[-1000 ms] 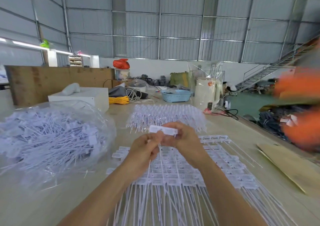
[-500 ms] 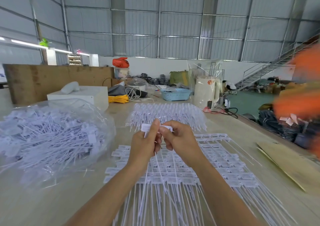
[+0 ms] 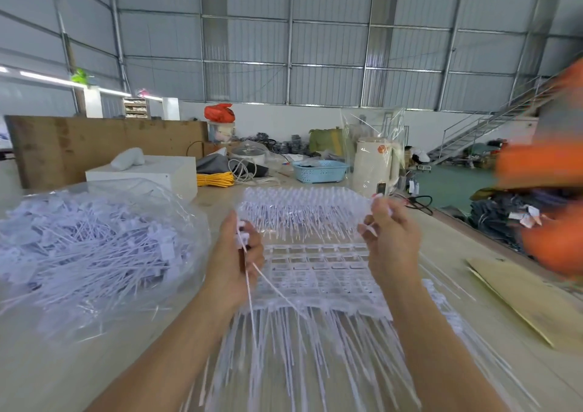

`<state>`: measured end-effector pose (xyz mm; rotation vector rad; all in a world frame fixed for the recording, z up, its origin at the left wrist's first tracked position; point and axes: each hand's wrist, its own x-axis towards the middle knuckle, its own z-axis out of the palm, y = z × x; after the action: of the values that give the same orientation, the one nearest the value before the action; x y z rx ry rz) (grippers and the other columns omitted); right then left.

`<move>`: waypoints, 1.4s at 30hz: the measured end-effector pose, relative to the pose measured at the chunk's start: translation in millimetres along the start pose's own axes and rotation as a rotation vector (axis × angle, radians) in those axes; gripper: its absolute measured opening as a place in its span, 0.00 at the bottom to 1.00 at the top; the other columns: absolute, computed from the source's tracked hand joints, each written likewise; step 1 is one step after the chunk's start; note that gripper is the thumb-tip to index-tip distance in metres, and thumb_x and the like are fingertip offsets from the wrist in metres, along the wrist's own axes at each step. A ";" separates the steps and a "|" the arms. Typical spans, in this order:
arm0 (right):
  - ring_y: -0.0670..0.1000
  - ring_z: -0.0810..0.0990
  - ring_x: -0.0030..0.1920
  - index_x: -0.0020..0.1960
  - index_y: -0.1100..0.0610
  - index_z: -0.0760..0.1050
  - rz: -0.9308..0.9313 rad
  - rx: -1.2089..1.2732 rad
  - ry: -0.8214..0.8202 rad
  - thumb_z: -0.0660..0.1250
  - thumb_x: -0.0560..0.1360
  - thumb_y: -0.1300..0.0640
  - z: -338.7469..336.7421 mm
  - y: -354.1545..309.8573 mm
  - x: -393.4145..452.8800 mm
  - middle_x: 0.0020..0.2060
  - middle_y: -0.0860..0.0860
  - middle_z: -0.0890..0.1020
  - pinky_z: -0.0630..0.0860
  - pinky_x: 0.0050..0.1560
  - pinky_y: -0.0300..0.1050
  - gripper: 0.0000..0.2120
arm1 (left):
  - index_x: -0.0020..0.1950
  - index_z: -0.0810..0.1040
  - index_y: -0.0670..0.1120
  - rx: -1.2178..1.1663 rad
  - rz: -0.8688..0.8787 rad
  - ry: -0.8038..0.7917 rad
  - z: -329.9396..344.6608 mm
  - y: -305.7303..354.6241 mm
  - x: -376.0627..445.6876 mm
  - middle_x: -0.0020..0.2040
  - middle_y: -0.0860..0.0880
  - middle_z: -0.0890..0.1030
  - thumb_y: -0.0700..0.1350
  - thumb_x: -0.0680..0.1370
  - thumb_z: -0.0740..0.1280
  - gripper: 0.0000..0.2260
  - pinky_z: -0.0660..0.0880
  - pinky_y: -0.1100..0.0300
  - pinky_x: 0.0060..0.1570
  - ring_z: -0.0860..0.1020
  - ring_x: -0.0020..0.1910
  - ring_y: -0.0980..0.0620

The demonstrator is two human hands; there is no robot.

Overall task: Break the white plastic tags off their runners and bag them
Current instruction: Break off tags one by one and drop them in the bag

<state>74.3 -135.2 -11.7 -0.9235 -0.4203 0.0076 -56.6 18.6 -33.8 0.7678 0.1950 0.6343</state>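
A blue basket [image 3: 319, 172] and a cream kettle [image 3: 375, 166] stand at the table's far end. Yellow coiled cord [image 3: 215, 179] lies beside a white box [image 3: 157, 173]. Cardboard sheet [image 3: 523, 295] lies at the right.

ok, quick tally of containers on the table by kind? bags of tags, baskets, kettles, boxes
Bag of tags: 1
Blue basket: 1
Kettle: 1
White box: 1
Total: 4
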 end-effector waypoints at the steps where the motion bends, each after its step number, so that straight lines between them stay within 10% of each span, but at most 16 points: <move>1: 0.44 0.76 0.29 0.45 0.60 0.76 0.150 0.235 -0.033 0.65 0.75 0.61 -3.0 -4.2 1.8 0.32 0.49 0.76 0.77 0.34 0.39 0.02 | 0.41 0.73 0.47 0.017 0.056 0.023 -1.9 -0.7 2.1 0.23 0.53 0.70 0.54 0.81 0.57 0.14 0.61 0.69 0.16 0.63 0.16 0.59; 5: 0.49 0.78 0.38 0.42 0.59 0.76 0.372 0.139 -0.362 0.67 0.73 0.62 16.6 3.8 -17.2 0.40 0.52 0.78 0.79 0.42 0.43 0.02 | 0.54 0.76 0.47 0.325 0.141 -0.002 5.2 -20.2 0.0 0.28 0.54 0.73 0.58 0.79 0.57 0.16 0.62 0.65 0.24 0.66 0.22 0.58; 9: 0.53 0.74 0.26 0.36 0.55 0.82 0.131 -0.320 -0.506 0.68 0.73 0.63 44.9 23.1 -45.4 0.27 0.53 0.79 0.73 0.26 0.42 0.08 | 0.45 0.76 0.46 0.649 0.315 -0.211 21.4 -32.4 -14.0 0.27 0.54 0.73 0.69 0.69 0.64 0.25 0.66 0.66 0.25 0.70 0.25 0.59; 13: 0.53 0.73 0.24 0.45 0.62 0.81 0.184 -0.298 -0.519 0.66 0.75 0.58 41.3 28.1 -44.9 0.27 0.55 0.79 0.73 0.28 0.42 0.08 | 0.33 0.78 0.53 0.727 0.331 -0.310 19.9 -29.9 -19.6 0.25 0.52 0.70 0.57 0.75 0.67 0.13 0.67 0.66 0.27 0.68 0.25 0.57; 17: 0.47 0.79 0.54 0.60 0.47 0.77 0.201 -0.260 -0.460 0.54 0.80 0.46 32.8 37.0 -37.2 0.54 0.47 0.80 0.74 0.57 0.47 0.15 | 0.24 0.69 0.50 0.720 0.404 -0.172 13.4 -26.4 -15.6 0.22 0.52 0.66 0.47 0.81 0.59 0.24 0.63 0.64 0.27 0.65 0.22 0.56; 20: 0.50 0.63 0.72 0.72 0.45 0.62 0.026 -0.861 -0.606 0.45 0.81 0.44 22.5 60.7 -41.8 0.72 0.48 0.65 0.56 0.70 0.50 0.22 | 0.29 0.65 0.45 0.664 0.552 -0.057 20.5 -19.4 -15.4 0.22 0.54 0.65 0.43 0.82 0.57 0.20 0.61 0.65 0.26 0.63 0.22 0.57; 24: 0.54 0.43 0.77 0.76 0.46 0.51 -0.035 -1.677 -0.989 0.44 0.81 0.47 13.1 95.9 -49.5 0.77 0.49 0.49 0.36 0.68 0.72 0.23 | 0.32 0.65 0.48 0.555 0.764 -0.034 50.9 2.5 -30.8 0.22 0.55 0.64 0.41 0.83 0.56 0.18 0.58 0.63 0.25 0.61 0.23 0.57; 30: 0.55 0.41 0.76 0.76 0.42 0.49 -0.054 -1.747 -1.005 0.40 0.80 0.40 12.9 105.7 -47.6 0.77 0.48 0.44 0.33 0.64 0.75 0.25 | 0.38 0.69 0.49 0.465 1.046 -0.300 99.3 73.6 -60.4 0.24 0.56 0.69 0.47 0.81 0.58 0.11 0.62 0.64 0.24 0.64 0.23 0.58; 33: 0.54 0.42 0.77 0.75 0.41 0.50 -0.039 -1.728 -0.971 0.38 0.79 0.38 12.9 105.4 -47.1 0.77 0.47 0.45 0.32 0.64 0.74 0.26 | 0.41 0.74 0.50 0.569 0.876 -0.303 91.4 82.0 -54.3 0.24 0.55 0.71 0.47 0.81 0.61 0.09 0.64 0.66 0.24 0.66 0.23 0.57; 38: 0.54 0.42 0.77 0.75 0.41 0.51 -0.020 -1.710 -0.974 0.39 0.80 0.39 13.6 102.8 -47.6 0.77 0.47 0.46 0.33 0.64 0.74 0.25 | 0.44 0.74 0.43 1.105 0.042 -0.056 39.2 40.7 -34.1 0.32 0.49 0.75 0.42 0.79 0.65 0.05 0.63 0.67 0.20 0.67 0.20 0.58; 42: 0.55 0.40 0.76 0.76 0.43 0.46 0.036 -1.756 -1.073 0.38 0.80 0.41 16.3 96.6 -44.1 0.77 0.49 0.42 0.35 0.64 0.77 0.25 | 0.57 0.72 0.39 1.072 -0.005 0.092 5.9 33.5 -22.0 0.38 0.44 0.75 0.35 0.79 0.63 0.07 0.62 0.66 0.20 0.68 0.25 0.53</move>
<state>44.5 -72.0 -93.3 -2.6642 -1.5047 0.2002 -87.4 20.2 -7.5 1.7642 0.6465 0.5352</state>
